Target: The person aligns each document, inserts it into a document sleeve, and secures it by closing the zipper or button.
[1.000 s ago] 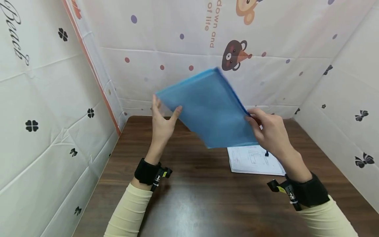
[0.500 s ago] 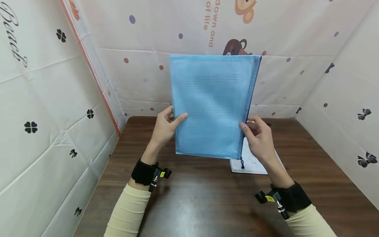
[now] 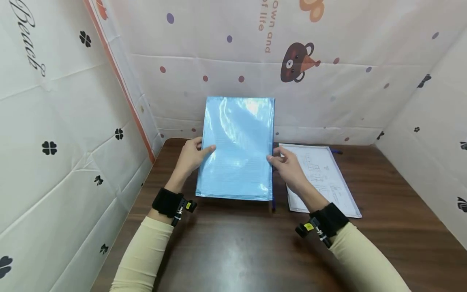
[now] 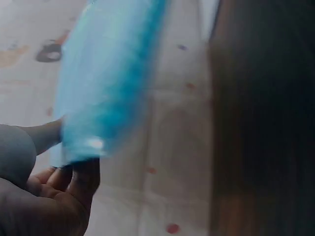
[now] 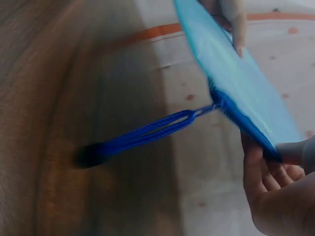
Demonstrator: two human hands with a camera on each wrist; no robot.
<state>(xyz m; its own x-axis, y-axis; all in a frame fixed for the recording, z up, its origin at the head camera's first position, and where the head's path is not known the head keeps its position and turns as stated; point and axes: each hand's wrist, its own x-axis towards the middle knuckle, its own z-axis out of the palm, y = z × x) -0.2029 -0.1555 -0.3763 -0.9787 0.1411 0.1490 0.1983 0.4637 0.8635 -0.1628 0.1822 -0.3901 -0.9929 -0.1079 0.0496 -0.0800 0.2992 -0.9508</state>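
Above the bench, a blue mesh pouch, judged light and floppy, is pinched upright at its side edges by left hand and right hand, beside a sheet.

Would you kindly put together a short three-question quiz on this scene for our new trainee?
1. True or false: the translucent blue mesh zip pouch lies flat on the dark wooden table.
2. Which hand grips the pouch edge that carries the dark blue zip cord? A) left hand B) right hand
3. Fill in: the white printed sheet of paper lies on the table to the ____ of the pouch.

Key
1. False: both hands hold it up, tilted, with its lower edge near the table.
2. B, the right hand.
3. Right.
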